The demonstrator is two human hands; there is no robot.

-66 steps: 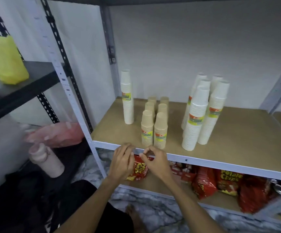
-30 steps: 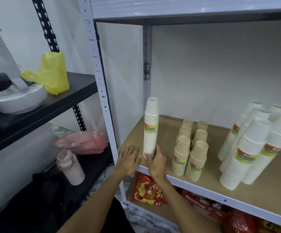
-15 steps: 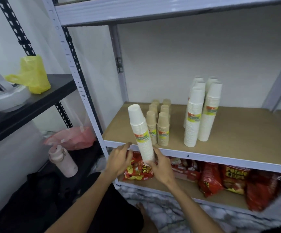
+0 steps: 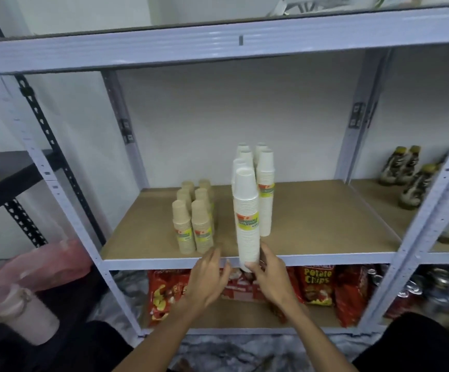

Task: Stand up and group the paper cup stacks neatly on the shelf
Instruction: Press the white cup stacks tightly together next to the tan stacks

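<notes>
Above the right hand (image 4: pixel 270 276) stands the white cup stack (image 4: pixel 247 210) it grips.

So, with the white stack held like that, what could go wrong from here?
1. The right hand grips the tall white cup stack only at its base, so the top may sway and topple the grouped white stacks just behind it.
2. Its base hangs level with the shelf's front rail and might catch there when set down.
3. The left hand is open and off the stack, giving no support.
</notes>
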